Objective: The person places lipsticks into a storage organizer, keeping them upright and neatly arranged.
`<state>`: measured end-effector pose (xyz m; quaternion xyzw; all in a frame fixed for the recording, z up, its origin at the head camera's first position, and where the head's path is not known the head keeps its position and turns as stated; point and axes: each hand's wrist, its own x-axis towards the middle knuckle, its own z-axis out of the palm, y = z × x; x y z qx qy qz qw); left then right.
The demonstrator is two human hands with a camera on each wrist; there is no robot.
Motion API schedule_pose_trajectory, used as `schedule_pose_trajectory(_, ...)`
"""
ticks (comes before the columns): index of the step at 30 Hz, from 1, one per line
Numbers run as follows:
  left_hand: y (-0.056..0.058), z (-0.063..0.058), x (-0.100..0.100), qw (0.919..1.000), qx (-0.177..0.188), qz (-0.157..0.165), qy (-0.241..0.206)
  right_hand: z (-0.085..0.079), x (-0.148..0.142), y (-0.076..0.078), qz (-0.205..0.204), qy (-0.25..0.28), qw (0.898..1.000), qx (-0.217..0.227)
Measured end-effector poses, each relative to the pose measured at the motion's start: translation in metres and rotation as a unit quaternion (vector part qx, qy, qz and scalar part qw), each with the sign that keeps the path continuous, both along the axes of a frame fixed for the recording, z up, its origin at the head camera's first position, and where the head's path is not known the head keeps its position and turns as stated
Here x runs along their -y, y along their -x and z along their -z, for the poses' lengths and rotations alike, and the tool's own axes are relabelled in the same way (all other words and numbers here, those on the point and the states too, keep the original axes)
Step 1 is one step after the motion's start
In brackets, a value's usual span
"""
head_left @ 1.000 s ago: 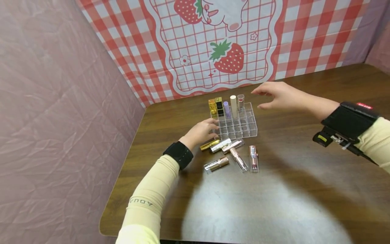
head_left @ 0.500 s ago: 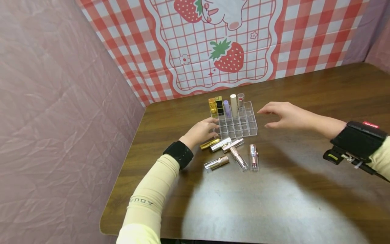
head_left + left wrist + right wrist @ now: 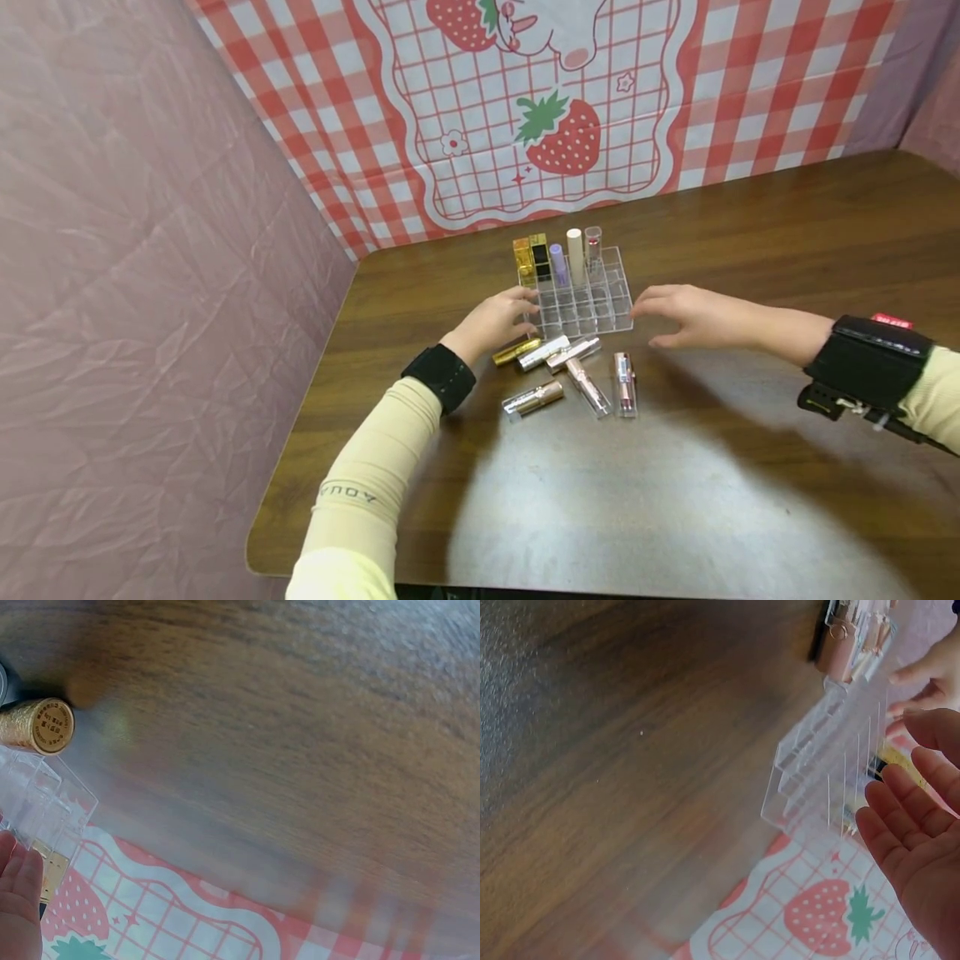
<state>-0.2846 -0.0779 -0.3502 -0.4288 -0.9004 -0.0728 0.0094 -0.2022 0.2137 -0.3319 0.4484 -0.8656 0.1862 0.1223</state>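
A clear stepped lipstick organizer (image 3: 585,312) sits on the table, its back row holding a gold tube (image 3: 522,260), a black-and-gold lipstick (image 3: 540,257), a lilac tube (image 3: 558,265), a cream tube (image 3: 576,254) and a clear-capped lipstick (image 3: 593,246). My left hand (image 3: 491,323) rests against the organizer's left side, fingers extended. On the opposite side my right hand (image 3: 697,317) is held with relaxed fingers, fingertips right at the organizer's edge. In the right wrist view, the fingers (image 3: 911,810) are spread and grip nothing.
In front of the organizer lie several lipsticks: a gold one (image 3: 517,352), silver ones (image 3: 543,353), rose-gold ones (image 3: 588,387) and one with a clear cap (image 3: 625,385). Behind the wooden table (image 3: 600,508) hangs a red-checked strawberry cloth (image 3: 562,137). A pink cloth (image 3: 135,333) hangs at left.
My right hand has come down from beside the back row to the organizer's right side. The left hand stays at the left side. The lipsticks keep their places.
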Motion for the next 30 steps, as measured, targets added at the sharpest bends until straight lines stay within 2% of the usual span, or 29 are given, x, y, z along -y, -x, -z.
schedule_pose_trajectory(4, 0.0, 0.0, 0.0, 1.0, 0.001, 0.0, 0.001, 0.001, 0.004, -0.003, 0.0, -0.02, 0.999, 0.025)
schedule_pose_trajectory(9, 0.0, -0.001, -0.001, 1.0, 0.005, 0.001, -0.002, 0.003, 0.009, -0.006, -0.005, -0.051, 0.999, 0.018)
schedule_pose_trajectory(11, 0.0, -0.001, -0.001, 1.0, 0.007, 0.002, -0.002, 0.004, 0.011, -0.007, -0.022, -0.054, 0.998, -0.003)
schedule_pose_trajectory(14, 0.0, -0.001, -0.001, 0.9999, 0.01, 0.006, -0.001, 0.008, 0.015, -0.008, -0.071, -0.047, 0.995, -0.052)
schedule_pose_trajectory(19, 0.0, -0.002, 0.001, 0.9999, 0.008, 0.008, -0.002, 0.013, 0.023, -0.01, -0.147, -0.038, 0.981, -0.121)
schedule_pose_trajectory(23, 0.001, -0.001, 0.001, 0.9999, 0.004, 0.008, -0.006, 0.016, 0.029, -0.015, -0.169, -0.061, 0.972, -0.148)
schedule_pose_trajectory(30, 0.001, -0.001, 0.001, 0.9999, 0.004, 0.01, -0.009, 0.023, 0.038, -0.022, -0.18, -0.112, 0.96, -0.183)
